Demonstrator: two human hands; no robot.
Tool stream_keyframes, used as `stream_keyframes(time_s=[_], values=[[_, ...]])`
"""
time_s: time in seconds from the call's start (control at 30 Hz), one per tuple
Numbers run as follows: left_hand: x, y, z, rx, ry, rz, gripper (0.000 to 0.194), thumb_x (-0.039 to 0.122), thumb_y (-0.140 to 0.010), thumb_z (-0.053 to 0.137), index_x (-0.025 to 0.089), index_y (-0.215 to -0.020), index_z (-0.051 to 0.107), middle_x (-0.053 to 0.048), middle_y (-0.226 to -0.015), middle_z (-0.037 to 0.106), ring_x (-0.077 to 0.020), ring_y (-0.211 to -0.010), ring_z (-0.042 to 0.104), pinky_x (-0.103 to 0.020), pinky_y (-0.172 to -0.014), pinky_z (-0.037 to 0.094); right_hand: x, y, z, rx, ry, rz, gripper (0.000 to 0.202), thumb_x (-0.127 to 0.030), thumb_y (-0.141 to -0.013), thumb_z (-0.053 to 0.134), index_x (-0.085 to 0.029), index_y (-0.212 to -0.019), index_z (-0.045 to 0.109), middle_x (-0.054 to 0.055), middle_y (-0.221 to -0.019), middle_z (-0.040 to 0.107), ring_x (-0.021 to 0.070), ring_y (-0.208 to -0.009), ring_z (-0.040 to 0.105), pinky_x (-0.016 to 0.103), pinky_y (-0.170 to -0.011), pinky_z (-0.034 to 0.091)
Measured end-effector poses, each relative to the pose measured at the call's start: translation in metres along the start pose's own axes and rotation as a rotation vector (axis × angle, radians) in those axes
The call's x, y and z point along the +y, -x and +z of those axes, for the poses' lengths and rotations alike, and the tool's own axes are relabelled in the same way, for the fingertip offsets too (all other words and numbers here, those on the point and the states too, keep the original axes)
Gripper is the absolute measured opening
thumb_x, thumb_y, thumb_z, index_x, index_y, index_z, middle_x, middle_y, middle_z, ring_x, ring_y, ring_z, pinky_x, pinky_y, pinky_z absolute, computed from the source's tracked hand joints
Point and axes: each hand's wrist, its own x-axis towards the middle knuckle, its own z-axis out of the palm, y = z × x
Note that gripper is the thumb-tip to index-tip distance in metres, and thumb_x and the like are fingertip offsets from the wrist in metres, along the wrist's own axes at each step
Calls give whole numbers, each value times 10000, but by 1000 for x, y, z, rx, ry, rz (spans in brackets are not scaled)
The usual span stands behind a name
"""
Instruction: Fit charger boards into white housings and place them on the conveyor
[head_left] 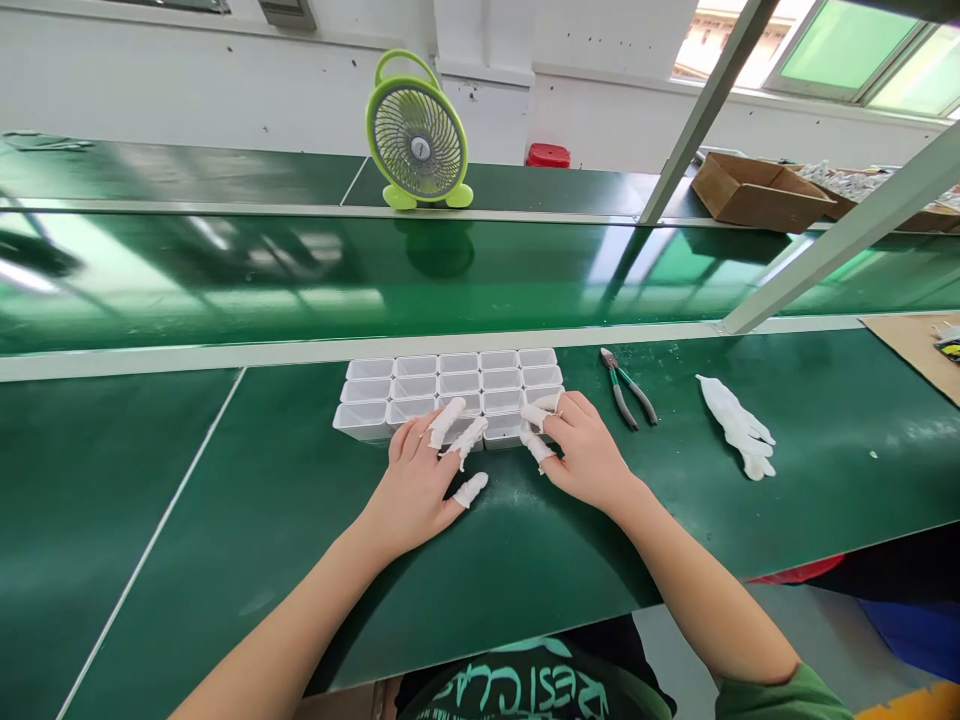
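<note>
A block of small white open-topped bins (459,384), set side by side in rows, sits on the green bench. My left hand (424,475) is at its front middle with fingers spread; two fingertips reach over the front bins, and the thumb is apart from them. At the front right corner, my right hand (581,445) has its thumb at the front and fingers over the rim of a bin, seemingly pinching it. White coverings wrap several fingertips on both hands. My fingers partly hide the front bins. The bins' insides look white, with nothing discernible in them.
Green-handled cutting pliers (628,388) lie right of the bins, and a white glove (739,425) lies farther right. A green fan (418,140) and a cardboard box (761,192) stand on the raised shelf behind. A slanted metal post (840,240) rises at right.
</note>
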Motion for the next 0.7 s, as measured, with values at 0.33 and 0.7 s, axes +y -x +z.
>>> stream_keyframes(time_s=[0.33, 0.7], values=[[0, 0, -1, -12, 18, 5, 378, 341, -975, 513, 166, -1301, 589, -248, -1482, 436, -392, -1370, 413, -578, -1077, 348, -1, 0, 1, -13, -19, 20, 164, -82, -856, 552, -194, -856, 673, 115, -1013, 629, 256, -934, 536, 430, -816, 499], [3, -1, -2, -11, 30, -24, 378, 338, -965, 532, 180, -1301, 598, -237, -1481, 446, -401, -1371, 414, -586, -1081, 340, -2, 0, 1, -5, -5, 16, 180, -74, -849, 543, -200, -873, 669, 110, -1012, 633, 253, -926, 529, 427, -817, 508]])
